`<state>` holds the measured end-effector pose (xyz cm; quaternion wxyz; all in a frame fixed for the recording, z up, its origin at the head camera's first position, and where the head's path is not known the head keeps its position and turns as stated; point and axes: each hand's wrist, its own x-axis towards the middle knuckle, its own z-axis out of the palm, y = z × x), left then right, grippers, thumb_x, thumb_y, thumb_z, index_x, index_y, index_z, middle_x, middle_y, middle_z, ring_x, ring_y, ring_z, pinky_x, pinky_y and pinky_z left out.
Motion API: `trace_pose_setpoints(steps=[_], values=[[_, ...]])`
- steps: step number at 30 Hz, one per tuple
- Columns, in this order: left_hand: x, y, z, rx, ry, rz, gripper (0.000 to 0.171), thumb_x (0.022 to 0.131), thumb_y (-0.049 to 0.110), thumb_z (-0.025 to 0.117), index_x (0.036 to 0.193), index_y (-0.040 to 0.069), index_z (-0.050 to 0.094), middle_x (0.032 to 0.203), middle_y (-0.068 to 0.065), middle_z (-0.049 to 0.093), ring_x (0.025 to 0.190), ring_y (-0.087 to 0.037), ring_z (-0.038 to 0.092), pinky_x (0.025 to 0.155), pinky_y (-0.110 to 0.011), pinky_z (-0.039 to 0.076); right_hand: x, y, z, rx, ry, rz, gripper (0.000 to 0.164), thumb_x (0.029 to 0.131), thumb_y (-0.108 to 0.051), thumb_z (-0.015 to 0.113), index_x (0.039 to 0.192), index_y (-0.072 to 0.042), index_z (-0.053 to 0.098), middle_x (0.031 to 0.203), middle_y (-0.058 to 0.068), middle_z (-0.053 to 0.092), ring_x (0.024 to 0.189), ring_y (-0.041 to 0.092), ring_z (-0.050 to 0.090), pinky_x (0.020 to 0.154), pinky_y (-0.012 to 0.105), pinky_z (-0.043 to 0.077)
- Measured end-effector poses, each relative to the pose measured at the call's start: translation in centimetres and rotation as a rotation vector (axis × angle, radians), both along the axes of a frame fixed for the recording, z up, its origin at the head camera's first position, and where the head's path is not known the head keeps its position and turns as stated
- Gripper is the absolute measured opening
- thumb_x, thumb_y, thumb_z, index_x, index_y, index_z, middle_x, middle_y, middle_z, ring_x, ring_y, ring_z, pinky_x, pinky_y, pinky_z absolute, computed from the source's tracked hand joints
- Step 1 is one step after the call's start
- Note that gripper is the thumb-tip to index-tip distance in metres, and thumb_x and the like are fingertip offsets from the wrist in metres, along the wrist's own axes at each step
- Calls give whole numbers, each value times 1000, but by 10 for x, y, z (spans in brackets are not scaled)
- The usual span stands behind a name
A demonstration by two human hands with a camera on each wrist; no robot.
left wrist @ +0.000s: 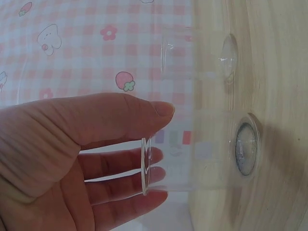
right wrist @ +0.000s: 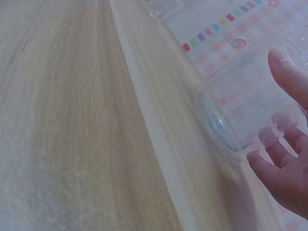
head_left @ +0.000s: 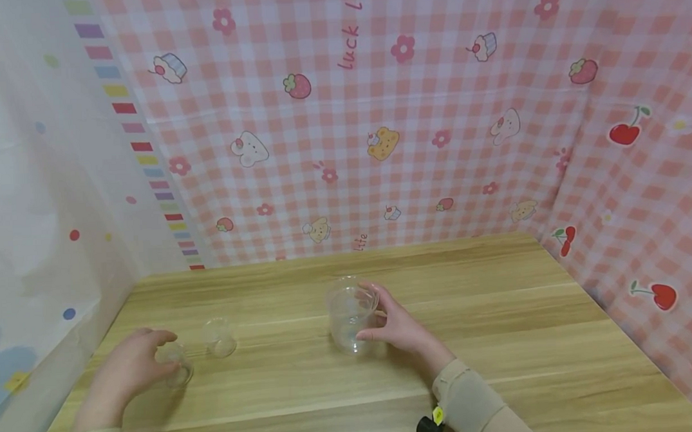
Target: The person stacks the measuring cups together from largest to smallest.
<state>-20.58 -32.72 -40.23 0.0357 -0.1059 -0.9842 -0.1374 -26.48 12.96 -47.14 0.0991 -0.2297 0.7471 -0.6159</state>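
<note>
My left hand point(head_left: 129, 367) grips a small clear plastic cup point(head_left: 181, 376) that stands upright on the table. In the left wrist view its thumb lies on the near side of the cup's rim, with the other fingers round the far side. Just beyond it is a second small clear cup point(head_left: 220, 341), untouched. Near the table's middle my right hand point(head_left: 399, 323) holds a larger clear plastic cup point(head_left: 344, 316) from its right side, thumb in front and fingers behind. That larger cup point(right wrist: 219, 122) is upright, its base at the tabletop in the right wrist view.
The wooden table point(head_left: 502, 338) is backed by a pink checked cloth point(head_left: 341, 113) with printed pictures. More checked cloth hangs along the right edge, and a white sheet point(head_left: 26, 191) with coloured dots covers the left side.
</note>
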Motion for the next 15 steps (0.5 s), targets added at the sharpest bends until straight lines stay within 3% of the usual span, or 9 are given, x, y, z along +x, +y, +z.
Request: trace_pose_setpoints(steps=[15], values=[[5, 0, 5, 21, 43, -42, 48, 72, 19, 85, 108, -7, 68, 105, -26, 66, 83, -37, 65, 73, -54, 53, -2, 0, -3, -1, 4, 4, 92, 81, -6, 81, 154, -16, 25, 153, 20, 34, 132, 43, 44, 107, 51, 40]])
